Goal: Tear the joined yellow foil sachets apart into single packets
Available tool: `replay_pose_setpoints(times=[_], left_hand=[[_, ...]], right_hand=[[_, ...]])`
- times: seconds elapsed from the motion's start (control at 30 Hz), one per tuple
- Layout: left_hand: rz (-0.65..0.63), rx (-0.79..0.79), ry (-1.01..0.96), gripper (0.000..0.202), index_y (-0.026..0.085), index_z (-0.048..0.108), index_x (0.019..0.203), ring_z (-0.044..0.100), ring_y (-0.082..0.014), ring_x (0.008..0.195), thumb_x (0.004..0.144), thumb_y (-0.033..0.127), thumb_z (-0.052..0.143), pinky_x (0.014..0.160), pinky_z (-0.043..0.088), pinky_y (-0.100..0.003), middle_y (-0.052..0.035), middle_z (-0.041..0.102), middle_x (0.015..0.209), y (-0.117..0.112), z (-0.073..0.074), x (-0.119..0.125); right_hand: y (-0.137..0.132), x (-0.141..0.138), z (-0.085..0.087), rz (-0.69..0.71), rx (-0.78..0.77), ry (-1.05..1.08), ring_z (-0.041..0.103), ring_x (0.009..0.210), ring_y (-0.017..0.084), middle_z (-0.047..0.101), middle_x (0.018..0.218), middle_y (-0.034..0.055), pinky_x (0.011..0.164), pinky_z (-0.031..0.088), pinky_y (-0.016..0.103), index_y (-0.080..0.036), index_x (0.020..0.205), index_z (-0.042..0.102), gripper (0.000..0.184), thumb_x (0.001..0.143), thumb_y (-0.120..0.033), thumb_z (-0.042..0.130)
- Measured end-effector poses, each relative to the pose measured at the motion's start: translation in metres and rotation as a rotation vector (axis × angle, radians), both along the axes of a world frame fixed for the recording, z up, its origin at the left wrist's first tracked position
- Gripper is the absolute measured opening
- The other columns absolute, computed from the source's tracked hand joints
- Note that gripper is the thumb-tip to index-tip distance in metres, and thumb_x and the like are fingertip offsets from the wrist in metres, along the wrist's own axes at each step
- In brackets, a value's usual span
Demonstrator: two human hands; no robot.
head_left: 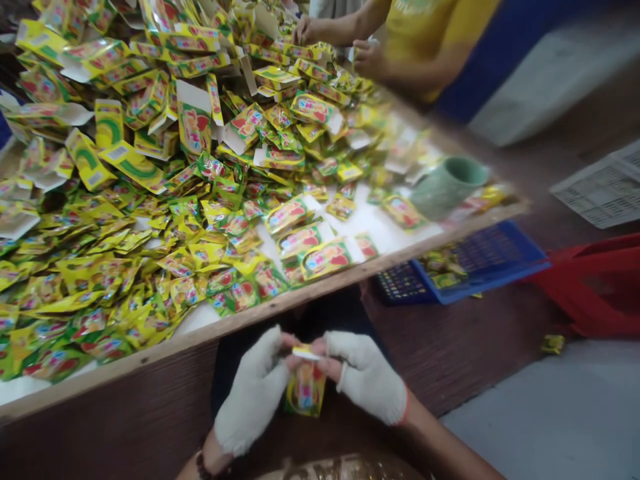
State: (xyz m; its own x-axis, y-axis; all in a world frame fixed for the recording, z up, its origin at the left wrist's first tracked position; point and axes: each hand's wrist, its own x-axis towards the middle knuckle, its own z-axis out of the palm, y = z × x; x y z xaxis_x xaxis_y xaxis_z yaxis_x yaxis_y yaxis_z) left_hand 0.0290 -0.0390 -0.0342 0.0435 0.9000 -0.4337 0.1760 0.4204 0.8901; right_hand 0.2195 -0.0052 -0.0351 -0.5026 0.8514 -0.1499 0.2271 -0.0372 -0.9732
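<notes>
Head view, left hand: The left hand [253,393] wears a white glove with the tips cut off. It sits low in the middle of the frame. Its fingers [289,341] are pinched shut on the top of a small yellow packet [305,388].
Head view, right hand: The right hand [367,377] has the same kind of glove. Its fingers [320,348] are pinched on the same top edge, from the other side.
Head view, packet: It hangs down between the two hands, below the near edge of the worktop [150,363]. A white strip at its top is right where the fingers meet.
Head view, worktop: A big heap of packets [150,253] covers it, from the left side to the middle. They look the same as the one in the hands. In the upper left lie open yellow boxes [125,160], some flat and some folded.
Head view, cup: A green cup [445,187] lies on its side at the right end of the worktop.
Head view, basket: A blue basket [465,263] sits on the floor at the right, with only a few packets in it.
Head view, other person: At the top, a person in a yellow shirt [425,27] has both hands in the heap.
How far along: It looks early. One packet is in hand, few are in the basket, and a great many wait on the worktop.
</notes>
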Motion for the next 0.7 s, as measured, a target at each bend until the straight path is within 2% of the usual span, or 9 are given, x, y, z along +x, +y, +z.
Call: replay_pose_setpoints(times=[0.1,0.23,0.33,0.4,0.5,0.57,0.63,0.7], left_hand=[[-0.105,0.064,0.130,0.020,0.019,0.060,0.084,0.058,-0.0156,0.075,0.085,0.038,0.056,0.068,0.049,-0.026,-0.0021,0.063,0.082,0.001,0.006,-0.002],[-0.116,0.032,0.122,0.022,0.018,0.060,0.081,0.054,-0.0133,0.067,0.085,0.039,0.057,0.058,0.046,-0.022,-0.0002,0.060,0.074,0.006,0.018,-0.002],[-0.113,0.054,0.163,0.021,0.018,0.061,0.081,0.054,-0.0125,0.065,0.086,0.038,0.056,0.056,0.046,-0.021,0.0003,0.060,0.072,0.008,0.021,0.000],[-0.136,0.154,0.229,0.019,0.019,0.064,0.082,0.058,-0.0126,0.067,0.088,0.035,0.054,0.059,0.049,-0.021,-0.0001,0.063,0.074,0.005,0.017,-0.002],[-0.209,0.473,0.360,0.012,0.021,0.068,0.089,0.065,-0.0145,0.080,0.086,0.024,0.056,0.073,0.053,-0.023,-0.0027,0.069,0.088,-0.005,0.004,-0.009],[-0.253,0.658,0.416,0.019,0.023,0.068,0.099,0.066,-0.0161,0.090,0.083,0.016,0.059,0.081,0.053,-0.025,-0.0048,0.070,0.099,-0.011,-0.004,-0.014],[-0.300,0.714,0.421,0.025,0.023,0.066,0.103,0.066,-0.0156,0.090,0.083,0.011,0.057,0.080,0.054,-0.024,-0.0058,0.069,0.101,-0.015,-0.009,-0.017],[-0.366,0.694,0.416,0.022,0.022,0.067,0.096,0.066,-0.0142,0.083,0.084,0.010,0.053,0.073,0.054,-0.023,-0.0054,0.069,0.095,-0.013,-0.006,-0.018]], right_hand=[[0.002,0.001,0.010,-0.013,0.013,-0.042,0.059,0.068,0.014,0.067,0.075,0.0023,0.062,0.044,0.024,-0.017,0.088,0.071,0.023,0.089,-0.033,0.056],[0.004,-0.002,0.020,-0.012,-0.020,-0.118,0.056,0.063,0.012,0.066,0.070,0.0007,0.057,0.042,0.022,-0.016,0.086,0.071,0.019,0.087,-0.031,0.059],[0.006,-0.005,0.022,-0.010,-0.027,-0.121,0.057,0.064,0.013,0.066,0.070,0.0012,0.058,0.043,0.022,-0.015,0.084,0.071,0.020,0.087,-0.029,0.058],[0.005,-0.004,0.020,-0.016,-0.018,-0.118,0.058,0.064,0.013,0.067,0.072,0.0018,0.059,0.044,0.022,-0.015,0.084,0.071,0.020,0.088,-0.028,0.056],[0.002,0.002,0.015,0.014,0.068,-0.123,0.061,0.068,0.014,0.068,0.075,0.0025,0.063,0.046,0.023,-0.017,0.085,0.071,0.020,0.090,-0.025,0.053],[0.000,0.006,0.012,0.090,0.164,-0.098,0.061,0.071,0.015,0.067,0.078,0.0027,0.066,0.048,0.024,-0.019,0.090,0.071,0.020,0.091,-0.022,0.051],[-0.003,0.007,0.010,0.192,0.231,-0.056,0.061,0.075,0.015,0.067,0.083,0.0035,0.070,0.049,0.025,-0.020,0.098,0.069,0.019,0.090,-0.022,0.052],[-0.004,0.003,0.007,0.237,0.263,-0.056,0.061,0.076,0.016,0.066,0.084,0.0041,0.071,0.049,0.024,-0.019,0.098,0.068,0.018,0.089,-0.021,0.053]])
